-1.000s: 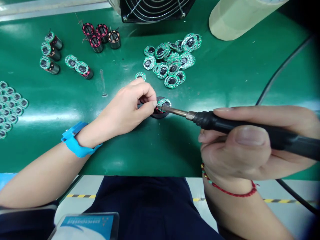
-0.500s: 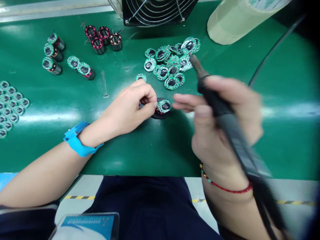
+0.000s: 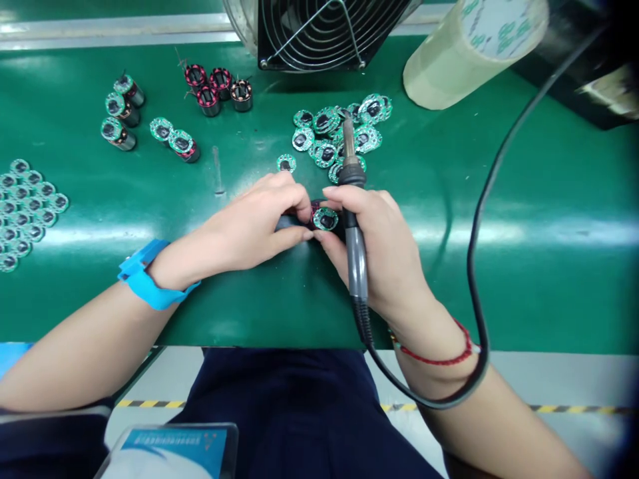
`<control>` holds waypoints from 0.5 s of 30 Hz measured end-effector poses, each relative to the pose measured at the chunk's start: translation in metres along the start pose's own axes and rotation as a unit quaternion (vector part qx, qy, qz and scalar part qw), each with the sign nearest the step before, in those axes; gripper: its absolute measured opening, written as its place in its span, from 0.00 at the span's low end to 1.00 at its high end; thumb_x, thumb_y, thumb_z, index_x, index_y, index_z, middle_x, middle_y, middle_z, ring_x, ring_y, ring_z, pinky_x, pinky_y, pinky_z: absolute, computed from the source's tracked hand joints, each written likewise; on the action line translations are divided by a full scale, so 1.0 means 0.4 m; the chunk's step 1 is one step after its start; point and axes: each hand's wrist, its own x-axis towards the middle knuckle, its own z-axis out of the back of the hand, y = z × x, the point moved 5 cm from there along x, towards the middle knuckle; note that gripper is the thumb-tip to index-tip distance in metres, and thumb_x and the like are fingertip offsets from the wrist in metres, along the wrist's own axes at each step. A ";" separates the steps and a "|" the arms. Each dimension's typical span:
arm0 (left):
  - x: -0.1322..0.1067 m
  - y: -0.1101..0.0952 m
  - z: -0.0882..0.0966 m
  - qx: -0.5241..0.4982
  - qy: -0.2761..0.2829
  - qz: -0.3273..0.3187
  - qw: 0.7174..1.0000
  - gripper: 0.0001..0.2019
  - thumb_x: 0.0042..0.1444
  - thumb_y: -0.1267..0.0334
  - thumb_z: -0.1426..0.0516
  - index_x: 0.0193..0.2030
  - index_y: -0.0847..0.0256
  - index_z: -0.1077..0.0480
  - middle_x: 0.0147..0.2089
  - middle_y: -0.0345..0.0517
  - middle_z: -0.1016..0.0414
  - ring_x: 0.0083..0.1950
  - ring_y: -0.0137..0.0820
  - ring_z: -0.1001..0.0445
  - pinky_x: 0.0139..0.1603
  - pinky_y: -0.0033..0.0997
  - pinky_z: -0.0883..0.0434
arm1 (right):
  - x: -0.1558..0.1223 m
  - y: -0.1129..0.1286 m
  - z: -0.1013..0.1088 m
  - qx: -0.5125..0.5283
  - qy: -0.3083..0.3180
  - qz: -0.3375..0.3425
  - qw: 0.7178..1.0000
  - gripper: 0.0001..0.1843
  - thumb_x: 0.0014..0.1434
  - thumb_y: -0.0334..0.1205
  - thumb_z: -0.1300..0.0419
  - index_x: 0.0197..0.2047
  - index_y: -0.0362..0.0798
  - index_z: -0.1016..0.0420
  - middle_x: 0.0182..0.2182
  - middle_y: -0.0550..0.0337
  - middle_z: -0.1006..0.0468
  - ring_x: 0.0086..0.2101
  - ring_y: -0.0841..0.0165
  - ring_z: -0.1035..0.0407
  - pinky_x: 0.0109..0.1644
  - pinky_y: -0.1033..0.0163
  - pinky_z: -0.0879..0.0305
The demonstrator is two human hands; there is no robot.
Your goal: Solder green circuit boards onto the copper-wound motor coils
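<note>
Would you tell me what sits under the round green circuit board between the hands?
A dark, red-trimmed cylindrical body; left hand and right hand hide the rest.

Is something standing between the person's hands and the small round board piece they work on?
Nothing visible does. The left hand and the right hand both touch the round board piece, from either side. The soldering iron points away, toward the board pile.

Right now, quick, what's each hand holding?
Left hand: closed, pinching the little motor piece.
Right hand: closed around the soldering iron, fingertips touching that motor piece too.
</note>
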 end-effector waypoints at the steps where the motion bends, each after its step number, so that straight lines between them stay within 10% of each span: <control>1: 0.001 -0.001 -0.001 -0.001 -0.007 -0.002 1.000 0.04 0.55 0.72 0.42 0.33 0.61 0.33 0.36 0.42 0.31 0.41 0.30 0.31 0.43 0.34 0.32 | 0.000 0.000 -0.002 -0.005 -0.002 0.003 1.000 0.23 0.59 0.36 0.40 0.57 0.55 0.38 0.39 0.57 0.23 0.37 0.62 0.30 0.41 0.55 0.31; 15: 0.009 -0.005 -0.014 -0.101 -0.115 0.032 0.988 0.07 0.54 0.74 0.42 0.28 0.62 0.33 0.29 0.38 0.30 0.32 0.24 0.33 0.34 0.26 0.32 | -0.009 0.031 0.034 0.038 -0.034 0.017 0.999 0.28 0.60 0.32 0.44 0.62 0.62 0.43 0.48 0.61 0.21 0.48 0.61 0.28 0.51 0.51 0.30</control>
